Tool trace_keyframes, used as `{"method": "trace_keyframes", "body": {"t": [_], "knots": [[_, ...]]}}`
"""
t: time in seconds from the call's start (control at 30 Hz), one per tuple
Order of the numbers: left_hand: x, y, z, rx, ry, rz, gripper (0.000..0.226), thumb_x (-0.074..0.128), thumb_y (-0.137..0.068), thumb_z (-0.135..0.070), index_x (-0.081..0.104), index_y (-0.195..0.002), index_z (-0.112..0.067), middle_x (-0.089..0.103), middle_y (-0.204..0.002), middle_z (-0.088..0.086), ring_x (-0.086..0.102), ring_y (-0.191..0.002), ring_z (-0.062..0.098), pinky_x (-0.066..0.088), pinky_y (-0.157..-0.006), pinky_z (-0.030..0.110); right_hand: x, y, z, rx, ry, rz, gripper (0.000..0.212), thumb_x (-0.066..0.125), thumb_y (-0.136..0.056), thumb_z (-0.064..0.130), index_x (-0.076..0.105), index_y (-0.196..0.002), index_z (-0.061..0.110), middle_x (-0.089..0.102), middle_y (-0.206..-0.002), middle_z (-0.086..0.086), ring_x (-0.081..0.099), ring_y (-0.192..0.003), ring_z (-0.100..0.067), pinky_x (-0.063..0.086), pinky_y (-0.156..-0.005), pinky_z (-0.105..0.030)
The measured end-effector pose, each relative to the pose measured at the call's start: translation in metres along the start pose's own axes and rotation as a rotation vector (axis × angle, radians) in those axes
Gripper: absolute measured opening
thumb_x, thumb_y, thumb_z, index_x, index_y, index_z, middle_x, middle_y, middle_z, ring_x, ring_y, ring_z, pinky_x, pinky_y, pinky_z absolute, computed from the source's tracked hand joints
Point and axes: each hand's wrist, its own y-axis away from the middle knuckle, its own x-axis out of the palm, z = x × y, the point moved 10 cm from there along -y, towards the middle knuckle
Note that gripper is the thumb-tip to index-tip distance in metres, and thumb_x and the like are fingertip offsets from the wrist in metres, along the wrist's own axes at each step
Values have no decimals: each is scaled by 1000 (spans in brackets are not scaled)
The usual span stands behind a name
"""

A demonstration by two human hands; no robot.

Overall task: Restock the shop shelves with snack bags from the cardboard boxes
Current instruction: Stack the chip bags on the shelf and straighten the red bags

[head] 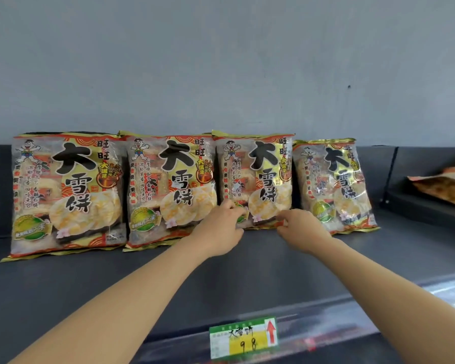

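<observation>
1. As four snack bags stand in a row along the back of a dark shelf [247, 266], a person works on the third snack bag [255, 177] from the left, one hand at each bottom corner.
2. The left hand [222, 228] curls its fingers round the lower left corner. The right hand [300, 228] pinches the lower right corner at the bottom seam. Both hands are closed on the packet.
3. The bag stands upright with its long axis vertical, leaning back on the grey wall [221, 74], its bottom seam on the shelf. It presses against the second bag [168, 190] on its left and stands just beside the fourth bag [334, 185] on its right.
4. The packet rises directly above and beyond the two grips, and neither hand is nearer. Any straightening or slide would therefore likely be a level, two-handed move along the shelf. The right hand is the closer one to the slightly tilted fourth bag.
5. A green and yellow price tag [243, 337] sits on the front rail. An orange packet [444, 185] lies flat beyond the divider [389, 177]. No cardboard box is in view.
</observation>
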Motion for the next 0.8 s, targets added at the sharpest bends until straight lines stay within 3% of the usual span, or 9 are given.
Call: {"method": "trace_keyframes", "body": {"t": [0.13, 0.23, 0.33, 0.5, 0.67, 0.8], "knots": [[8, -19, -2, -122, 107, -68, 52, 53, -93, -21, 37, -142, -21, 24, -145, 7, 40, -127, 26, 39, -106, 36, -5, 0, -66, 140, 88, 0, 35, 45, -92, 19, 55, -125, 16, 58, -126, -12, 45, -124, -34, 44, -100, -41], [17, -24, 15, -301, 226, -104, 57, 54, -92, -18, 31, -144, -25, 10, -149, 9, 45, -124, 32, 48, -97, 39, 0, -1, -95, 212, 78, 29, 42, 44, -92, 16, 48, -133, 26, 46, -137, -12, 27, -135, -36, 39, -99, -46], [22, -26, 24, -385, 208, -141, 63, 52, -93, -17, 22, -148, -26, -1, -154, 12, 37, -133, 35, 47, -99, 38, -3, -5, -106, 210, 92, -12, 49, 44, -92, 16, 43, -138, 33, 31, -146, -10, 18, -137, -35, 34, -103, -48], [34, -38, 26, -424, 345, -93, 72, 53, -93, -21, 13, -148, -43, 2, -155, 13, 28, -139, 36, 38, -105, 40, -1, -15, -110, 144, 24, -44, 46, 47, -92, 21, 44, -136, 35, 5, -155, -7, 8, -140, -41, 30, -109, -50], [35, -44, 22, -402, 618, -143, 69, 59, -89, -16, 29, -145, -44, 5, -155, 13, 25, -141, 31, 25, -113, 34, 4, -19, -110, 94, -46, 20, 46, 48, -94, 26, 41, -139, 31, -10, -158, -13, 0, -145, -43, 11, -119, -45], [39, -46, 26, -409, 659, -181, 66, 58, -88, -13, 37, -140, -47, 0, -155, 8, 19, -143, 31, 21, -115, 36, 5, -21, -112, 86, -112, 33, 46, 50, -93, 26, 41, -138, 31, -13, -158, -10, -3, -145, -43, 11, -118, -45]]}}
